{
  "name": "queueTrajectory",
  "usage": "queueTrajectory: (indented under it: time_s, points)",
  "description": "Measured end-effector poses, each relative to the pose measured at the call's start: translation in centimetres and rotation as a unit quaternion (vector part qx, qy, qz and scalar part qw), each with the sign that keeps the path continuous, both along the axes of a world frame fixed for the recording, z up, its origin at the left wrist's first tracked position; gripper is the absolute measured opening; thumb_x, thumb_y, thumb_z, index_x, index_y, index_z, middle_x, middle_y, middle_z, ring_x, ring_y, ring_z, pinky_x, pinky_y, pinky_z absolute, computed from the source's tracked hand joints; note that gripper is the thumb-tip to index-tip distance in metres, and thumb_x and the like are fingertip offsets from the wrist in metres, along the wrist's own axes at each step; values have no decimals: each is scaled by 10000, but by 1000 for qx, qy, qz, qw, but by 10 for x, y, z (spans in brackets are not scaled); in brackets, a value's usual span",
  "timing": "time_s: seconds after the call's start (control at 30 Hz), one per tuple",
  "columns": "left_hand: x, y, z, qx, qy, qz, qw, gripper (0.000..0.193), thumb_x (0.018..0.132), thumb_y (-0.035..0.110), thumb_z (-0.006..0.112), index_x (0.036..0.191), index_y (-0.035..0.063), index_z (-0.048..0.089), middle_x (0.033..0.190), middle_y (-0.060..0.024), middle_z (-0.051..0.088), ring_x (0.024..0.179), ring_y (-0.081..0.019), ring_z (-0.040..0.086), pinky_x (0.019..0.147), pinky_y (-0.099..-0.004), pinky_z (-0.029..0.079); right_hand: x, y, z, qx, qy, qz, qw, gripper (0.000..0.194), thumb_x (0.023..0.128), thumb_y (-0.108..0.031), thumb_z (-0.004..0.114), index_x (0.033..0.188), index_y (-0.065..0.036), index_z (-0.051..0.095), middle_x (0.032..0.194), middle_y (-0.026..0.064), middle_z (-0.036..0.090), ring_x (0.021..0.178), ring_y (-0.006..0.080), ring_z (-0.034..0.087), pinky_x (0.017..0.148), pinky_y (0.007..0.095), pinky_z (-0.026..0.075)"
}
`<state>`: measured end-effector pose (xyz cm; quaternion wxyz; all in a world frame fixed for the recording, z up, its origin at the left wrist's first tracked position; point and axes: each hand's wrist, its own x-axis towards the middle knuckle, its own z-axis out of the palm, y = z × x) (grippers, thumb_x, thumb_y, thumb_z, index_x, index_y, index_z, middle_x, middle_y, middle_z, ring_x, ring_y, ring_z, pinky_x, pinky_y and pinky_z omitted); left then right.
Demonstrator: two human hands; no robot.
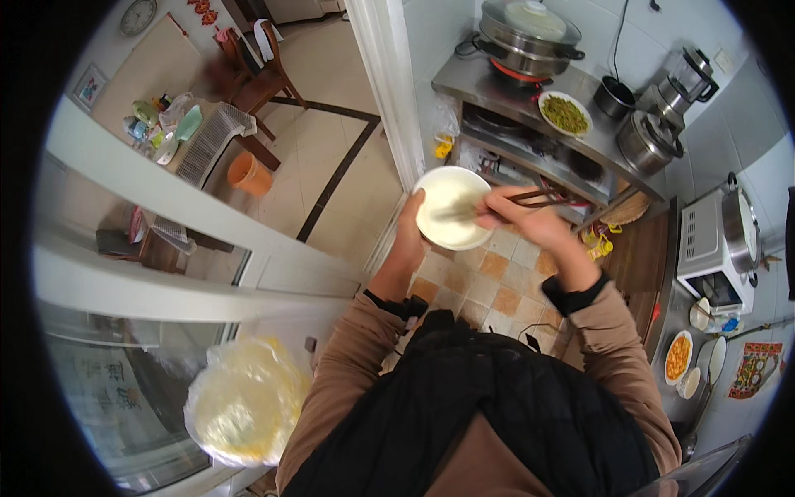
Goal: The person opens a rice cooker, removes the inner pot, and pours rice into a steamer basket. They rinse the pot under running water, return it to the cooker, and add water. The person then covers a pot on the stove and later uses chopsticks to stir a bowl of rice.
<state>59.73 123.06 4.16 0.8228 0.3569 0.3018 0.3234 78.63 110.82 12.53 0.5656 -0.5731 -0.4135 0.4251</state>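
Observation:
My left hand grips the side of a white bowl, its thumb over the rim. Inside is a pale, creamy liquid. My right hand is closed around dark brown chopsticks, whose ends stick out to the right of the fist. Their lower ends reach into the bowl and are blurred there. Both hands are held out in front of my body, above the tiled floor.
A steel counter carries a lidded steamer pot over a glowing red burner, a plate of chopped greens and a blender. At right are a microwave and an orange dish. A door frame stands left.

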Motion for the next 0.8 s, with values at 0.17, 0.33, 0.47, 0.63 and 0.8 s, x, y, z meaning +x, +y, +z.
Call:
queueTrajectory:
  time_s: [0.17, 0.33, 0.47, 0.63, 0.8]
  points:
    - [-23, 71, 3, 88, 112, 30, 989, 526, 966, 442, 453, 1340, 73, 421, 1176, -151, 615, 874, -237, 698, 476, -382, 586, -16, 78, 7, -114, -109, -1, 987, 215, 935, -168, 623, 934, 38, 683, 785, 76, 687, 668, 144, 682, 610, 254, 560]
    - [-30, 98, -10, 40, 77, 27, 996, 512, 966, 435, 441, 1322, 67, 429, 1131, -156, 631, 819, -243, 711, 465, -327, 589, -26, 120, -14, 2, -82, -7, 997, 209, 945, -167, 608, 942, 28, 685, 797, 68, 702, 700, 132, 682, 653, 249, 555]
    - [-33, 111, -16, 38, 104, 39, 993, 552, 958, 461, 430, 1327, 51, 430, 1126, -161, 632, 754, -233, 710, 427, -301, 568, -20, 138, -28, -88, -44, 73, 992, 232, 964, -177, 591, 971, 42, 668, 840, 104, 700, 722, 160, 683, 670, 277, 564]
    - [-27, 130, -19, 49, 116, 37, 991, 595, 948, 493, 435, 1342, 49, 415, 1082, -130, 635, 740, -206, 699, 369, -265, 516, -9, 154, -21, -57, -165, -18, 985, 242, 978, -184, 563, 971, 31, 673, 841, 113, 695, 775, 169, 693, 701, 280, 577]
    - [0, 153, -14, 19, 80, 45, 996, 586, 956, 483, 434, 1332, 34, 430, 1060, -126, 645, 739, -192, 693, 385, -274, 520, 22, 181, -24, 16, 21, 17, 1000, 241, 983, -182, 553, 963, 35, 656, 897, 105, 692, 789, 174, 694, 718, 292, 568]
